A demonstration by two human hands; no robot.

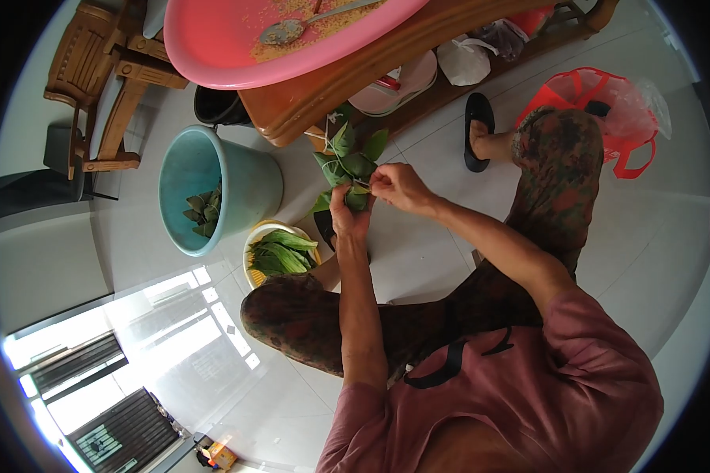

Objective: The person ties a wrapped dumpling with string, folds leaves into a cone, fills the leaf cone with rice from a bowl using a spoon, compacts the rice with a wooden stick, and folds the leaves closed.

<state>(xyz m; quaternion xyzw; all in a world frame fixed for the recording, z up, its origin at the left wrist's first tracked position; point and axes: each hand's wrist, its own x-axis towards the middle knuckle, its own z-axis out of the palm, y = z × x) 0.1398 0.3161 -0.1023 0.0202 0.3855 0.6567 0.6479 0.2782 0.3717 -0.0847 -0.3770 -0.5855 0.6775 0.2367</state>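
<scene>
My left hand (348,214) is closed around the lower part of a green leaf-wrapped dumpling (357,200). Fingers of my right hand (402,188) are pinched at its upper right side on a thin pale string (361,184), only partly visible. Just above, a bunch of tied leaf-wrapped dumplings (347,158) hangs by pale strings near the table edge. Some loose leaf ends stick out around both hands. My fingers hide much of the held dumpling.
A pink basin (213,71) with grain and a spoon (284,32) sits on the wooden table (315,91). Below are a blue bucket (248,169) holding wrapped dumplings, a basket of leaves (280,254), a red bag (568,91) and a wooden chair (83,59).
</scene>
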